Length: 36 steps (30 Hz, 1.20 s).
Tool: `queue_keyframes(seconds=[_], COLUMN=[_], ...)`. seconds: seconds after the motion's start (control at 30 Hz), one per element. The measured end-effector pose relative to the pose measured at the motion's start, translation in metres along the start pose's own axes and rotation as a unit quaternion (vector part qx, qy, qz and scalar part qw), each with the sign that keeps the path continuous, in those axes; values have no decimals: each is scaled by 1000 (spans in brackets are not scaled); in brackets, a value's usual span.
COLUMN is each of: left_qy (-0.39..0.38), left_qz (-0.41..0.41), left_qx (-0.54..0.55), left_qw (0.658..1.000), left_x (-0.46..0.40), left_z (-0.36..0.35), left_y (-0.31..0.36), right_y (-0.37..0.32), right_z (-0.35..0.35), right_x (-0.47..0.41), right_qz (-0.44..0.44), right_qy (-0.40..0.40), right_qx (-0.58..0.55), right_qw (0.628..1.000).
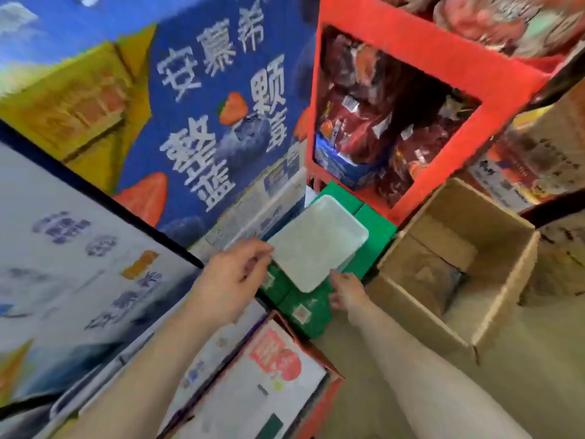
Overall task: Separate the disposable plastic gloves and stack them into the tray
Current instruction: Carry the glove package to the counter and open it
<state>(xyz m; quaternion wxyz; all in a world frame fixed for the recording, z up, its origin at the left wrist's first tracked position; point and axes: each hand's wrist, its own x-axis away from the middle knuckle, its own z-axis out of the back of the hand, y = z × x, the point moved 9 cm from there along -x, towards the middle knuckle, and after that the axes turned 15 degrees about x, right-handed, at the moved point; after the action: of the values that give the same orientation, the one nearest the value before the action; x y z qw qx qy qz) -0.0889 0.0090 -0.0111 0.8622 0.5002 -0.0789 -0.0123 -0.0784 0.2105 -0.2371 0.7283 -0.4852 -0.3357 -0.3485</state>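
Observation:
A pale translucent tray [319, 242] lies on top of green cartons [373, 236] in the middle of the view. My left hand [235, 274] is at the tray's left edge, fingers curled near the rim; whether it grips the rim is unclear in the blur. My right hand [346, 288] sits at the tray's near corner, fingers pointing down toward the green cartons. No separate plastic gloves can be made out; the tray's inside looks whitish and blurred.
An open cardboard box [456, 264] stands right of the tray. A red rack [421, 74] with red packets rises behind. Blue printed cartons [202, 106] stand at the back left, and a white carton with a red label [272, 369] lies below my hands.

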Motion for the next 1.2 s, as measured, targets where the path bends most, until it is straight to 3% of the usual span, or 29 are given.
queue_keyframes(seconds=[0.07, 0.2, 0.27, 0.33, 0.4, 0.47, 0.63, 0.77, 0.83, 0.97, 1.2], left_qy=[12, 15, 22, 29, 35, 33, 18, 17, 13, -23, -151], left_qz=[-16, 30, 28, 26, 26, 29, 36, 35, 33, 8, -89], left_qx=[-4, 21, 28, 36, 36, 40, 57, 40, 39, 32, 11], left_qw=[1000, 999, 999, 999, 998, 998, 998, 998, 999, 999, 984], left_x=[-7, -17, -25, -32, -35, -35, -27, -22, -20, -18, -4], left_z=[3, 1, 0, -2, -6, -8, -10, -12, -19, -55, -190], left_y=[-12, -38, -43, -47, -49, -52, -55, -44, -31, 17, 152], right_y=[-9, -33, -56, -75, -76, -72, -58, -48, -40, -12, 109], right_z=[-3, 9, 31, 40, 40, 38, 17, 15, 42, 139, 340], right_x=[-9, -5, 16, 36, 44, 38, 8, 21, 37, 88, 175], right_qz=[13, 88, 158, 240, 275, 268, 107, 48, 69, 136, 87], right_qy=[27, 113, 212, 258, 256, 238, 139, 61, 94, 213, 316], right_qx=[-39, 9, 106, 171, 174, 117, -7, -168, -174, -59, -45], right_qw=[999, 990, 959, 920, 910, 926, 985, 983, 978, 966, 944])
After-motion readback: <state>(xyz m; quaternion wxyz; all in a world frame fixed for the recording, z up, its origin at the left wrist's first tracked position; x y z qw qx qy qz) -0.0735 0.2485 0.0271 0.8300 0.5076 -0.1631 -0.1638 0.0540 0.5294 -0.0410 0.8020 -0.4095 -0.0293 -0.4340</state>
